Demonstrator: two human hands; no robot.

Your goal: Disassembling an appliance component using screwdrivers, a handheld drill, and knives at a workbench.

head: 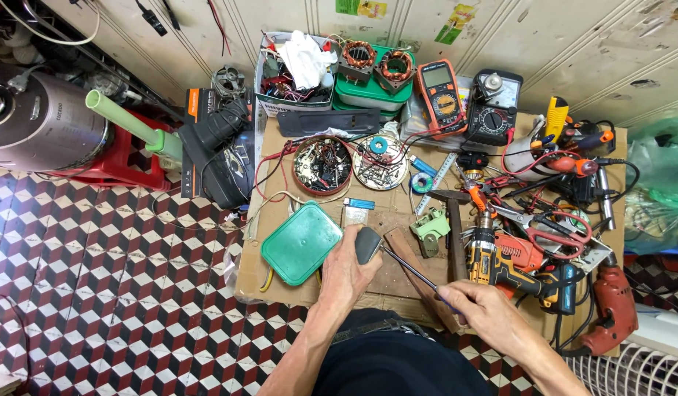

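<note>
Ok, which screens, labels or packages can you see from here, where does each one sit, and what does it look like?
Orange multimeter: back of the bench, upright rectangle, grey screen on top.
Black analogue meter: right of it, pale dial window.
Dark box: left of the bench, orange label strip.
Wall stickers: top edge, green and yellow.
White box: back left, holding wires and cloth.
</note>
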